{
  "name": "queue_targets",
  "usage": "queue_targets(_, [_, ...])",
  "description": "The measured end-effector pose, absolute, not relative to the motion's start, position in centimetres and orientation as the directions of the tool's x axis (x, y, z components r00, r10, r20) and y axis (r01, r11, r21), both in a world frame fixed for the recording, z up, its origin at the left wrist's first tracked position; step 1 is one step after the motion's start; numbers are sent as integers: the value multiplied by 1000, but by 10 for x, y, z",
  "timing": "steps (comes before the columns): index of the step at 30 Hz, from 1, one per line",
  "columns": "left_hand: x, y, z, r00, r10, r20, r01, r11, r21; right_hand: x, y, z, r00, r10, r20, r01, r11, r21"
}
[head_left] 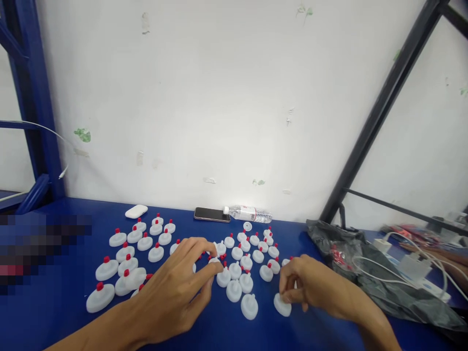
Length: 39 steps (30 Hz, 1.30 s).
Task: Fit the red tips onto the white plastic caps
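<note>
Many white round caps stand on the blue table [310,336], most with small red tips and some with bare white nozzles, such as the white cap [249,306] near the front. My left hand [183,285] hovers over the middle of the caps, thumb and index finger apart, near loose red tips. It seems to hold nothing. At the right of the group, my right hand [305,285] has its fingers pinched at the top of a white cap [282,305], whose nozzle is hidden by the fingers.
A phone [212,214], a clear bottle [250,214] and a white case [136,211] lie along the wall. At the right are a dark plastic bag [383,287] holding red pieces, white cables and a power strip. Another person's arm shows at the far right.
</note>
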<state>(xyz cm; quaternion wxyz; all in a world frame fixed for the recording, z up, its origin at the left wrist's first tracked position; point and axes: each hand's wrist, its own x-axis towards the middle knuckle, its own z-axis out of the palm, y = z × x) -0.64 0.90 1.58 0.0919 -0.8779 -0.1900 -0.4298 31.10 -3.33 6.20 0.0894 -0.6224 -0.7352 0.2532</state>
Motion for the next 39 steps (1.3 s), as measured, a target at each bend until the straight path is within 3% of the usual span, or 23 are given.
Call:
queue_targets(3, [-7,8,13,547,275,790,413,-910,31,287,-26,74,-329,944,-32,829,272,-489])
queue_targets(7, [-7,11,11,505,266,821,463,-887,3,233,-12,87,-503,845,182,570,483,-665])
queue_targets(11, [-6,19,12,500,236,833,419,-908,6,207,-1,88,-565,778,275,416,556,-719])
queue_targets(15, [-8,30,10,451,259,854,500,-866,-2,232,11,90,-430,861,272,664,505,-551])
queue_targets(17, [-11,35,8,460,267,847,530,-848,-21,250,18,88,-410,901,141,781,427,-455])
queue_targets(22, [-14,40,4,503,310,807,527,-850,-2,268,30,70,-445,891,-92,836,376,-401])
queue_targets(29, [-12,38,2,548,337,766,521,-854,3,253,37,50,-401,915,-48,889,377,-259])
queue_targets(34, [-12,36,1,556,364,748,530,-848,19,260,34,56,-385,921,57,877,384,-290])
queue_targets(39, [-12,38,-2,558,334,760,532,-847,-18,259,26,79,-369,913,173,782,405,-473])
